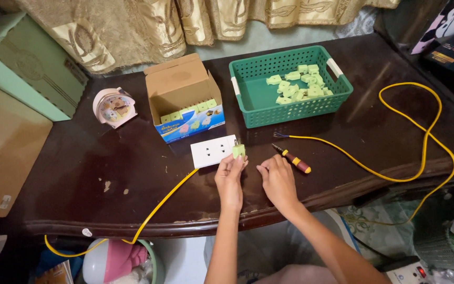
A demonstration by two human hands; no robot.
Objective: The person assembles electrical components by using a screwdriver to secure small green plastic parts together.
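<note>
Your left hand (230, 176) pinches the green plug adapter (238, 151) at frame centre — light, rigid plastic, likely smooth. Grip its flat sides; your right hand (276, 178) rests loosely curled, empty, on the table (106, 158).

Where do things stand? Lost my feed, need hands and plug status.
Left hand holds green plug at white socket plate. Right hand empty, resting on table. Screwdriver lies beside it; nothing blocking.

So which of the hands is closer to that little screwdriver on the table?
The right hand. It rests on the table just beside the screwdriver, which lies a little above and right of its fingers. The left hand is farther off, holding a small green plug at the white socket plate.
</note>
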